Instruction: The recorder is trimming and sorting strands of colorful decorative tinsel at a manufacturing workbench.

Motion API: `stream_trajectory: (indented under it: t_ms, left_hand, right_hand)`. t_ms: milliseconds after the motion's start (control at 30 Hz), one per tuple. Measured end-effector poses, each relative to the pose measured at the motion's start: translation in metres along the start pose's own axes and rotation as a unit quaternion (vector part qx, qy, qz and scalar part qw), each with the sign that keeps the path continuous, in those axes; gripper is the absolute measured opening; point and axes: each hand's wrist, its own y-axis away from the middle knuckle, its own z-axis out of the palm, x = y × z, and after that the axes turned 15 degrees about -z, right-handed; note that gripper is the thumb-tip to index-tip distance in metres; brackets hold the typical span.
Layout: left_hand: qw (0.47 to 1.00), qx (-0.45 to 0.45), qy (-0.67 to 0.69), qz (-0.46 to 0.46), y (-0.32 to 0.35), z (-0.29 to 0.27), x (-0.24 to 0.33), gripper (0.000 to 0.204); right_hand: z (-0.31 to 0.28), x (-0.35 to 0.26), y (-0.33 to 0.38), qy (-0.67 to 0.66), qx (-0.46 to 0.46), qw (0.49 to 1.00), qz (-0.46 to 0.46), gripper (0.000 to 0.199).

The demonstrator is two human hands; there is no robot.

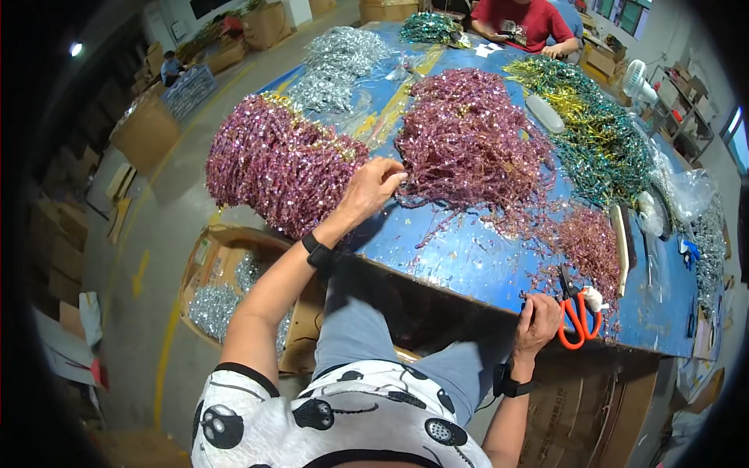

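My left hand (370, 187) reaches across the blue table (468, 261), fingertips pinching strands at the edge of a big tangled heap of pink glittery sprigs (468, 140). A neater pile of the same pink sprigs (277, 160) lies just left of that hand. My right hand (538, 320) rests at the table's near edge, closed around a thin pink stem, right beside orange-handled scissors (579, 316). A smaller scatter of pink sprigs (585, 242) lies above the scissors.
Silver sprigs (335, 62) and green-and-gold sprigs (601, 125) cover the far table. A person in a red shirt (519, 19) works at the far end. A cardboard box of silver pieces (222, 292) stands on the floor at left. A small white fan (636, 78) sits at right.
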Motion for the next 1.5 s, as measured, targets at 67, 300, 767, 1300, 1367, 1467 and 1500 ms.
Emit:
stream_trajectory:
  t_ms: [67, 300, 767, 1300, 1367, 1467, 1500]
  left_hand:
    - [1.000, -0.003, 0.023, -0.019, -0.011, 0.008, 0.000, 0.032]
    - [0.989, -0.130, 0.036, -0.066, -0.030, 0.035, -0.002, 0.050]
    - [0.941, -0.165, 0.296, -0.017, -0.136, -0.050, 0.072, 0.021]
    - [0.914, 0.114, 0.308, 0.238, -0.053, -0.056, 0.098, 0.014]
    - [0.915, 0.086, 0.323, 0.226, -0.050, -0.058, 0.096, 0.014]
    - [0.889, 0.084, 0.387, 0.229, -0.037, -0.064, 0.106, 0.016]
    - [0.887, 0.064, 0.401, 0.219, -0.029, -0.061, 0.107, 0.015]
  right_hand:
    - [0.000, -0.001, -0.001, 0.000, 0.009, 1.000, -0.010, 0.008]
    - [-0.005, -0.004, 0.000, -0.004, 0.006, 1.000, 0.006, 0.008]
    - [-0.012, -0.006, -0.032, -0.040, -0.110, 0.992, 0.048, 0.028]
    - [-0.004, -0.001, -0.022, 0.009, -0.080, 0.996, 0.045, 0.030]
    - [-0.003, -0.002, -0.027, -0.013, -0.088, 0.994, 0.059, 0.029]
    - [-0.003, 0.000, -0.020, 0.006, -0.082, 0.996, 0.037, 0.030]
    - [-0.004, -0.001, -0.022, 0.001, -0.090, 0.995, 0.041, 0.031]
